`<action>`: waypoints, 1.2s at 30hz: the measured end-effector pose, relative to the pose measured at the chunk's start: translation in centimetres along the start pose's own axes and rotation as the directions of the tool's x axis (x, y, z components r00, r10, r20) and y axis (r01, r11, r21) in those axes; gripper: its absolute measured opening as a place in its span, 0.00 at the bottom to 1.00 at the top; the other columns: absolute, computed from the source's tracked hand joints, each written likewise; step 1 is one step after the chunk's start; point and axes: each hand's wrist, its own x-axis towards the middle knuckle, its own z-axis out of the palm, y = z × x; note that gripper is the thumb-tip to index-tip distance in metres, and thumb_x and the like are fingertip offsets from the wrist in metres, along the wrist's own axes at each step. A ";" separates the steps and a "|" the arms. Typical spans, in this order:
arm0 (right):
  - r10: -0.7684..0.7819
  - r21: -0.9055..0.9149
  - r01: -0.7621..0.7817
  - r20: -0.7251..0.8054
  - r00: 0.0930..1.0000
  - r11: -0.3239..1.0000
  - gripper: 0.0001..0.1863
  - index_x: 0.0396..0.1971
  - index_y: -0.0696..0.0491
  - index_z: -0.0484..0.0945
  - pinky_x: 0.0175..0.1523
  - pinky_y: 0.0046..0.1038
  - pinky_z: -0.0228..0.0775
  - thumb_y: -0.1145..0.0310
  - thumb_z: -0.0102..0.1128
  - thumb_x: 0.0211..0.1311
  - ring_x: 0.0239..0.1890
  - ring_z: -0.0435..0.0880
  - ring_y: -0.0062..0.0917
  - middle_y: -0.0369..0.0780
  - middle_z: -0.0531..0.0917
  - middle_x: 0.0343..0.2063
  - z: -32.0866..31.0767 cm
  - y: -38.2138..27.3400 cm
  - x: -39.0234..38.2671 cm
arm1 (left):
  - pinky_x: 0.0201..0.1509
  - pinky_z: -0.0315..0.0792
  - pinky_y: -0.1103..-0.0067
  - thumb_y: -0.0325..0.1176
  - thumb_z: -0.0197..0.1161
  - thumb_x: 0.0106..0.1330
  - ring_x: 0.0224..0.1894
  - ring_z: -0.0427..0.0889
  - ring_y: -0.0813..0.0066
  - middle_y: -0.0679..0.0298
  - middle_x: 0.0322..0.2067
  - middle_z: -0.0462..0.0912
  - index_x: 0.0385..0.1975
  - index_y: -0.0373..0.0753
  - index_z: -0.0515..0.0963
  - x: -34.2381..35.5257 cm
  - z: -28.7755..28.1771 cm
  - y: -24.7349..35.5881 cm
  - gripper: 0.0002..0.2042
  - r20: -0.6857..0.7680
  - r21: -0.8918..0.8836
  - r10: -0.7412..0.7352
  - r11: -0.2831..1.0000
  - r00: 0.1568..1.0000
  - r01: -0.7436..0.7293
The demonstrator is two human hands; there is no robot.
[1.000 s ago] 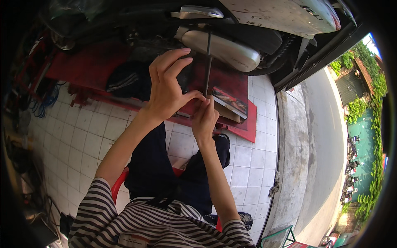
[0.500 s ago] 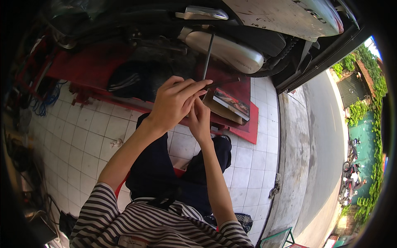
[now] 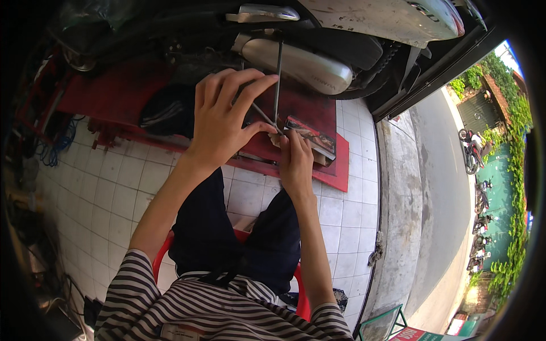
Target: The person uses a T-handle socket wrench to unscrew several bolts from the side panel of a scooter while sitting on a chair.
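Pinching a dark metal wrench (image 3: pixel 277 102) close to where its rods meet, the person's right hand (image 3: pixel 296 162) is closed in the head view. The left hand (image 3: pixel 224 113) is open and curved around the wrench, its fingers spread, its thumb by the joint and a fingertip near the upright rod; whether that fingertip touches cannot be told. The wrench stands between the hands and the motorbike (image 3: pixel 296 65), one rod reaching up in front of the silver cover. Just beyond the right hand, a box (image 3: pixel 310 136) lies on the red bench (image 3: pixel 122 94), above the white tile floor (image 3: pixel 133 170).
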 end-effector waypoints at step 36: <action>0.107 0.032 -0.102 -0.251 0.962 0.994 0.05 0.38 0.54 0.83 0.28 0.31 0.68 0.72 0.64 0.64 0.20 0.78 0.27 0.38 0.78 0.17 2.0 -1.5 -0.6 | 0.61 0.62 0.69 0.44 0.79 0.50 0.57 0.69 0.65 0.63 0.56 0.74 0.54 0.40 0.74 -0.9 1.7 1.1 0.32 -0.361 -0.450 -0.377 0.872 0.853 0.195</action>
